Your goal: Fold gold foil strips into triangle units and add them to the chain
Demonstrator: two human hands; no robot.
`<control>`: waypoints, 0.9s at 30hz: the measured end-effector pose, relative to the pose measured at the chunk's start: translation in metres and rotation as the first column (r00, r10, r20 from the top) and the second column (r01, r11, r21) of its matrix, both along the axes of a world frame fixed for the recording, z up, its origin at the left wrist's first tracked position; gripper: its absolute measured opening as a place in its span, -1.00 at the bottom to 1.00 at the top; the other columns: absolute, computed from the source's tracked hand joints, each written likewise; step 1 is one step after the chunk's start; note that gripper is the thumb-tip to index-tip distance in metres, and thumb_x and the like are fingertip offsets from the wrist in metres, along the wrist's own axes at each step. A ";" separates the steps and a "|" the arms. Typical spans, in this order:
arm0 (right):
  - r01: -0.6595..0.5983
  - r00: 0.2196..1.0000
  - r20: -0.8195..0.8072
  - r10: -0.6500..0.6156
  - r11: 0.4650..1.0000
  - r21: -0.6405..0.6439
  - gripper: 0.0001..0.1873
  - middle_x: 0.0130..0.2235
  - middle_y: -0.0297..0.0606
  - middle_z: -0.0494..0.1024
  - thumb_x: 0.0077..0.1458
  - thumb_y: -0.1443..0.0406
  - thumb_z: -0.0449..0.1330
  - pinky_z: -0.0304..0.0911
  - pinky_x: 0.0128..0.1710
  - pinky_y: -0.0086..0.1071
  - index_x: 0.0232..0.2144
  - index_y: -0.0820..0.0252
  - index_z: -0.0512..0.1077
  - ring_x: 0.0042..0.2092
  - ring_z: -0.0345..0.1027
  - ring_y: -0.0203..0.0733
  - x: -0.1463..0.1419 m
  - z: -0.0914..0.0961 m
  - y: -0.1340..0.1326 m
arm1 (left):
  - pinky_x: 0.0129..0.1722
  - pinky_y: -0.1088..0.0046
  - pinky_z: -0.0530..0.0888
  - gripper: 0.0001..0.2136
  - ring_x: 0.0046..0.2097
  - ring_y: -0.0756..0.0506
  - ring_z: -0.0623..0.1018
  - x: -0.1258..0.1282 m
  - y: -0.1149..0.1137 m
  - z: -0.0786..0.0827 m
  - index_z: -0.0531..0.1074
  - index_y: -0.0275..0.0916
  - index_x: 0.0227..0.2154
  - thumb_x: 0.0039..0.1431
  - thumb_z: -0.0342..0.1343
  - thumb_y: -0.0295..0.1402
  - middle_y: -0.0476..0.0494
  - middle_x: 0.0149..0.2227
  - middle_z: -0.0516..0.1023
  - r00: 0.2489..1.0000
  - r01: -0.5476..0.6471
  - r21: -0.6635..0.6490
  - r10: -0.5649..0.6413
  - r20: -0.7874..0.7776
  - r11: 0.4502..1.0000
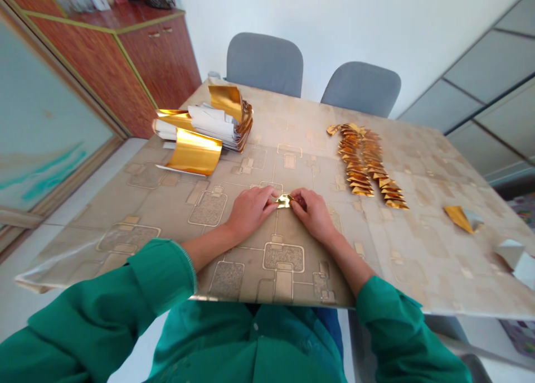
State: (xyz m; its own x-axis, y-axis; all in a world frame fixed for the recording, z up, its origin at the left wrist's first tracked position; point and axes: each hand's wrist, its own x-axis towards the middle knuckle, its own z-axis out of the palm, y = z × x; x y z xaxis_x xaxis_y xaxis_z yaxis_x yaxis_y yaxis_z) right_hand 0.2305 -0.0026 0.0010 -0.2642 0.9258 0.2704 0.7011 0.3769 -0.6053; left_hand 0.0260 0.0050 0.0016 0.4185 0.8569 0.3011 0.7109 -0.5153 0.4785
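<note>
My left hand (251, 211) and my right hand (312, 214) meet at the middle of the table, with fingertips pinching a small folded gold foil piece (284, 200) from both sides. Both green sleeves are pushed back from my wrists. Farther up on the left lies a stack of gold-and-white foil paper strips (204, 127), some curling upward. A double row of folded gold foil pieces (361, 163) lies overlapped beyond my right hand. Out to the right are a loose gold folded piece (462, 218) and a white-backed folded piece (510, 258).
The table has a beige patterned cover (418, 260), and its near edge runs under my forearms. Two grey chairs (264, 65) (363, 88) stand behind the far edge. A reddish wooden cabinet (159, 54) stands at the back left, beside a white wall.
</note>
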 end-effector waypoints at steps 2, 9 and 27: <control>0.023 0.999 -0.044 -0.024 1.000 -0.015 -0.95 -0.36 -0.31 0.48 0.16 0.32 0.15 0.16 -0.37 -0.37 -0.30 0.14 0.41 -0.37 0.30 -0.23 0.001 -0.001 0.000 | -0.32 0.41 0.34 -0.92 -0.33 -0.08 0.49 0.000 0.001 -0.001 0.45 -0.21 -0.24 0.27 0.17 -0.33 -0.02 -0.39 0.54 1.000 0.000 0.012 0.001 -0.012 1.000; 0.113 0.989 0.098 -0.115 0.993 0.019 -0.93 -0.34 -0.28 0.50 0.14 0.35 0.15 0.13 -0.22 -0.30 -0.34 0.14 0.45 -0.27 0.33 -0.18 0.009 -0.006 0.001 | -0.22 0.34 0.35 -0.94 -0.19 -0.13 0.50 -0.001 0.003 -0.002 0.53 -0.19 -0.29 0.27 0.15 -0.40 -0.06 -0.28 0.58 0.995 0.014 0.069 -0.007 -0.100 0.997; 0.275 0.961 -0.008 -0.276 0.961 -0.021 -0.86 -0.44 -0.32 0.51 0.14 0.28 0.12 0.13 -0.24 -0.30 -0.38 0.12 0.48 -0.32 0.33 -0.16 0.022 -0.003 -0.003 | 0.00 0.21 0.40 -0.78 -0.05 -0.12 0.51 0.006 0.014 -0.013 0.56 -0.13 -0.09 0.39 0.01 -0.39 -0.10 -0.01 0.59 0.921 0.381 0.236 -0.344 -0.183 0.894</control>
State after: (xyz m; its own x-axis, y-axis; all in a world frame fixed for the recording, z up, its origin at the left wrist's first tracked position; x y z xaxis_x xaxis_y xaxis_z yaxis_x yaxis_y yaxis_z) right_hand 0.2520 -0.0055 -0.0023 0.0045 0.9674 0.2531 0.7696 0.1582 -0.6186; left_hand 0.0319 0.0190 -0.0117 0.7369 0.5350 0.4131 0.4975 -0.8431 0.2044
